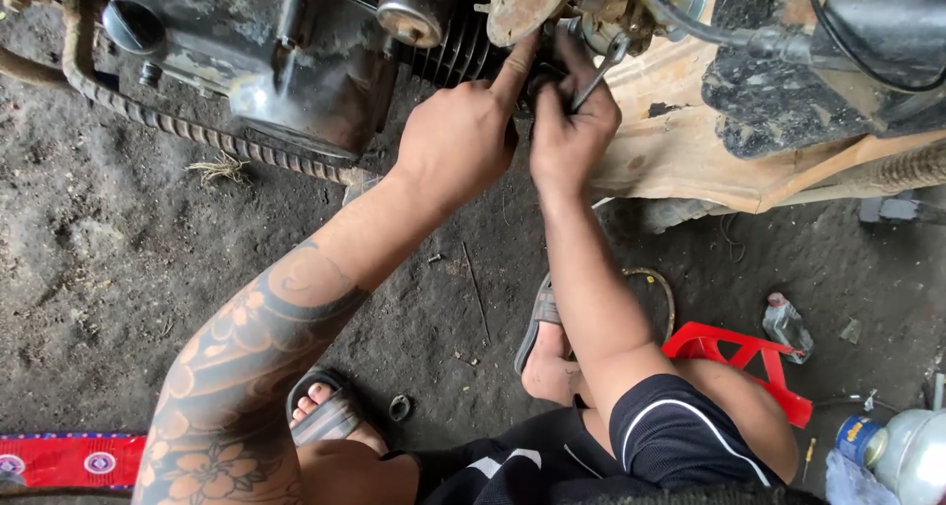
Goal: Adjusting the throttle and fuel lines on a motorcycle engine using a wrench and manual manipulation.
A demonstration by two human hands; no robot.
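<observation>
While I squatted low over the dirt, this was how things lay, from my knees outward.

Footing: my sandalled right foot [545,352] was planted on the dark packed-earth floor [118,298], with the low red plastic stool [744,359] just beside my knee; a small dark metal ring [399,407] lay loose near my other foot.

Right hand: my right hand [572,131] was clenched round the slim grey steel spanner [597,74], whose open head sat up at a fitting by the cylinder.

Left hand: my left hand [455,140] held nothing; it was loosely curled, the forefinger stretched up and pressing against the rusty brown metal plate [527,2].

Workpiece: the black finned engine cylinder [455,52] stood directly behind both hands, joined to the grimy dark engine casing [286,62] on the left.

Progress: I judged the fastening was mid-way; the spanner was seated and I saw no freed bolt, so the fitting was not yet off.

Edges: the pale wooden beam [709,160] ran close under my right wrist, and the black hose [690,27] hung just above the spanner head.

Room: I reckoned the swing was short, hemmed between plate, hose and beam; open floor lay only behind my elbows.
</observation>
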